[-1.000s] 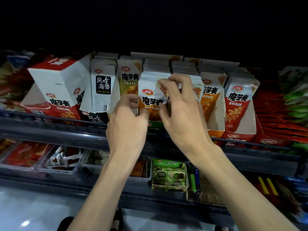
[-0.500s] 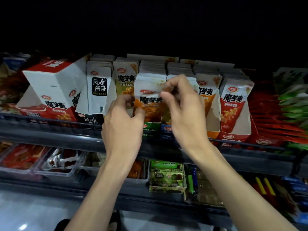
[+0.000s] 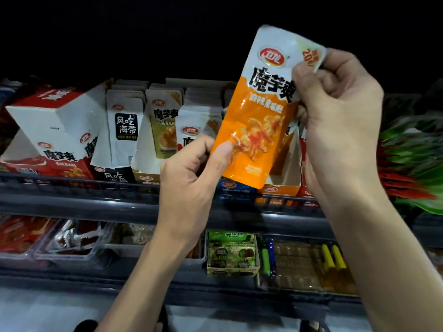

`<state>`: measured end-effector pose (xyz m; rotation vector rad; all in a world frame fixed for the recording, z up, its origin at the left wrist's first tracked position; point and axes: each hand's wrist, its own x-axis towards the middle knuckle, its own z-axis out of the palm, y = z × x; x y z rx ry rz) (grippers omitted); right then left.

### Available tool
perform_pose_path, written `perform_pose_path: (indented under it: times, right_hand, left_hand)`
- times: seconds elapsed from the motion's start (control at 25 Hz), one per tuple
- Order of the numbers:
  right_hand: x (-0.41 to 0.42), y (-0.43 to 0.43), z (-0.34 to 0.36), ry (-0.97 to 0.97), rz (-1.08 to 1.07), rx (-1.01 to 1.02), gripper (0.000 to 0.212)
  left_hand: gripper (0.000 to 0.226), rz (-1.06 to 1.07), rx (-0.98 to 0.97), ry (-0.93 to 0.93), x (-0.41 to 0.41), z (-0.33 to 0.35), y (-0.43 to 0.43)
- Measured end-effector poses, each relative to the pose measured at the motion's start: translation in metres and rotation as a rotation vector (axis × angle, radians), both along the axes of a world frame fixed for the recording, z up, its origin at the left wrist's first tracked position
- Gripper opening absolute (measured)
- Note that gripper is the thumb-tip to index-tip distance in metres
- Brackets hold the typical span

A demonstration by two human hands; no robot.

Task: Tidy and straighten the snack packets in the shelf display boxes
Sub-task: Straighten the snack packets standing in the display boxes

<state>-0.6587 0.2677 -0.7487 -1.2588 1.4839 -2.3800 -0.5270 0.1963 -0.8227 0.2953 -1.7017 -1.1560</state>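
An orange-and-white snack packet [image 3: 259,121] is lifted in front of the shelf, tilted with its top to the right. My left hand [image 3: 191,178] pinches its lower left edge between thumb and fingers. My right hand [image 3: 335,116] grips its upper right part. Behind it, display boxes stand in a row on the shelf: a white-and-red box [image 3: 52,140] tipped at the left, a box of white seaweed packets [image 3: 124,130], a yellow packet box [image 3: 165,130], a row of white-topped packets [image 3: 194,125] and an orange box [image 3: 287,180] partly hidden by the packet.
A dark shelf rail [image 3: 96,202] runs across below the boxes. The lower shelf holds clear trays of red snacks [image 3: 31,238], a green carton [image 3: 230,255] and yellow and green tubes [image 3: 333,257]. Red and green packets [image 3: 412,164] lie stacked at the right.
Both hands have pulled the orange packet up and out of the row of boxes and now hold it in the air, closer to the camera.
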Motion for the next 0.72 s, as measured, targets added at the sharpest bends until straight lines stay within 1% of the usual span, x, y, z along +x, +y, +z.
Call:
perform_pose_path:
  times: [0.16, 0.32, 0.44, 0.56, 0.72]
  right_hand:
    - [-0.004, 0.013, 0.002, -0.005, -0.032, 0.073, 0.016]
    - [-0.008, 0.027, 0.004, -0.057, 0.03, 0.189, 0.016]
    - [-0.011, 0.035, 0.007, -0.104, 0.058, 0.266, 0.017]
    - [-0.017, 0.039, 0.009, -0.129, 0.034, 0.282, 0.019]
    - [-0.016, 0.041, 0.005, -0.15, 0.053, 0.268, 0.016]
  left_hand:
    - [0.036, -0.062, 0.013, 0.018, -0.007, -0.001, 0.005]
    - [0.041, -0.084, 0.013, 0.002, -0.017, -0.005, 0.012]
    - [0.035, -0.097, -0.03, -0.032, -0.021, -0.004, 0.017]
    - [0.035, -0.112, -0.062, -0.067, -0.023, -0.004, 0.019]
    - [0.031, -0.093, -0.082, -0.149, -0.026, -0.008, 0.022]
